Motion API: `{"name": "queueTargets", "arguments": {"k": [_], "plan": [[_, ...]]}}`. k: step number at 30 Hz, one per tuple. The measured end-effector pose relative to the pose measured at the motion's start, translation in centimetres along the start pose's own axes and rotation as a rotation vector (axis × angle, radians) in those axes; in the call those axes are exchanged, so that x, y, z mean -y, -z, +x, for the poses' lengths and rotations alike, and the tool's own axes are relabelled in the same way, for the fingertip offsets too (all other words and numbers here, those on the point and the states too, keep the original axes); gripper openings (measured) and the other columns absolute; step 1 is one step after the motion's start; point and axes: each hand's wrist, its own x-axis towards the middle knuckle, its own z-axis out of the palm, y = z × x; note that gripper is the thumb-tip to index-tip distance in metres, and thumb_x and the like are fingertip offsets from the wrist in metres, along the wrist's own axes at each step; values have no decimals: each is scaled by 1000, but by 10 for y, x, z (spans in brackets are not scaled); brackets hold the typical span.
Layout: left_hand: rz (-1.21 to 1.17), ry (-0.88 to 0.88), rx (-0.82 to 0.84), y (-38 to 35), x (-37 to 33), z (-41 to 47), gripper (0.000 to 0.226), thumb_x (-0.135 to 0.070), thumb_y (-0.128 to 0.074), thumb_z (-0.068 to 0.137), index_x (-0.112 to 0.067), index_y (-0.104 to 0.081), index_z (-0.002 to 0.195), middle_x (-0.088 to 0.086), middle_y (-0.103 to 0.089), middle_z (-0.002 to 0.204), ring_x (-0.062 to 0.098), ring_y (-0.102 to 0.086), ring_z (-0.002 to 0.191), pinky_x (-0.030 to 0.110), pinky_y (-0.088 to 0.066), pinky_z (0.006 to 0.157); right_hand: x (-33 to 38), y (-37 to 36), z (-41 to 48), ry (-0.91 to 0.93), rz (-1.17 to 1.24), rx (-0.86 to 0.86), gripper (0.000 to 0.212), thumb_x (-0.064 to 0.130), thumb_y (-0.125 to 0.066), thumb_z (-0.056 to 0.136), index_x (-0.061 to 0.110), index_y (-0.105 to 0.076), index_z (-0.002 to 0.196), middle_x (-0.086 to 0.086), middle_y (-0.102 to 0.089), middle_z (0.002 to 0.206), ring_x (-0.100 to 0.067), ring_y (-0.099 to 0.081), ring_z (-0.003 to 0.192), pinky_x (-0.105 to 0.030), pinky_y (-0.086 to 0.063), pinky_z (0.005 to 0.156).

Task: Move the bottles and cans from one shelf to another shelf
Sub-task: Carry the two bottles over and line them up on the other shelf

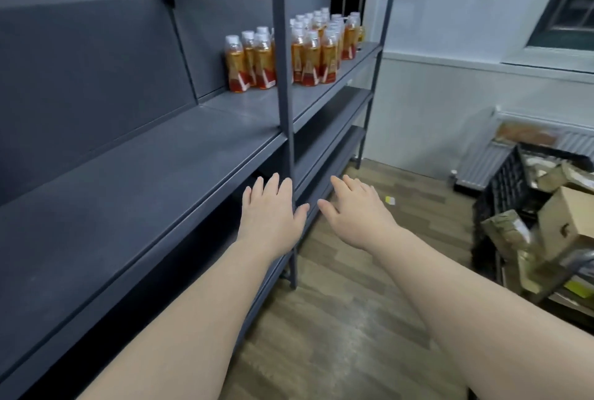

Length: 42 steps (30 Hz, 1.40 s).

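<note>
From my seat the far end of the view is soft. The bottles (pixel 308 49) stand on the upper board of the dark grey shelf unit (pixel 135 181), well ahead of both hands. An upright post (pixel 286 94) of the frame cuts across them: a small group stands left of it and a larger cluster right of it, and the back rows are hidden behind the front ones, so I cannot count them. I make out white caps, orange liquid and red-and-orange labels, but the print is too blurred to read any brand or word.

My left hand (pixel 270 210) is flat, fingers straight and slightly spread, holding nothing; it overlaps the shelf's front edge beside the post, and I cannot tell whether it touches the metal. My right hand (pixel 356 210) is likewise spread, palm down, gripping nothing, over the wooden floor (pixel 321 335).

The lower boards are in shadow. At the right edge a black crate (pixel 501 194) and cardboard boxes (pixel 565 219) are cut off and smeared. A small yellow scrap (pixel 390 200) lies on the floor, too small to identify.
</note>
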Motion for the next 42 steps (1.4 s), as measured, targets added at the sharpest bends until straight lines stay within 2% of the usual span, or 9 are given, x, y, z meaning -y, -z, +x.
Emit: {"name": "queueTargets", "arguments": {"k": [10,15,17,24,30,37,42], "plan": [[-36,-149,71,-26,-26,101,61,-49,-37,103,-14,-29,152,8,-22,164,31,-14,151,47,-12,123,-41,13,63,-162,-4,-12,63,49,-32,105,16,-20,158,-10,-23,163,-29,-14,151,-45,-10,123],[-27,-201,89,-42,-53,146,58,-49,-37,102,-13,-34,148,8,-31,159,32,-22,148,47,-18,121,-81,17,94,-211,7,-7,63,49,-31,105,17,-20,158,-11,-20,164,-28,-12,152,-45,-9,123],[-37,-213,100,-49,-68,164,59,-49,-37,103,-14,-32,150,9,-28,160,32,-20,149,47,-16,122,-101,19,109,-222,2,-5,63,50,-31,105,16,-21,157,-11,-20,164,-28,-12,152,-45,-10,123],[-25,-187,107,-62,-127,231,63,-49,-35,104,-14,-24,155,8,-20,164,31,-12,152,47,-10,123,-177,42,167,-202,16,-2,64,51,-31,105,18,-20,158,-11,-16,166,-29,-11,153,-46,-9,124],[-5,-163,48,-63,-167,288,61,-49,-37,103,-14,-30,152,8,-27,161,30,-20,149,46,-15,122,-227,69,218,-143,24,-25,64,51,-30,105,18,-20,158,-9,-18,166,-28,-12,153,-46,-10,124],[16,-119,80,-83,-190,345,64,-50,-36,103,-14,-26,155,8,-25,163,30,-18,150,49,-16,123,-268,73,265,-133,43,23,64,51,-29,105,19,-17,159,-9,-15,166,-28,-10,154,-45,-8,125],[1,-113,99,-98,-197,397,65,-50,-34,104,-15,-22,157,8,-20,164,30,-13,152,48,-11,124,-293,72,318,-128,40,23,65,52,-30,105,18,-19,158,-9,-17,166,-28,-12,153,-46,-11,124]]}}
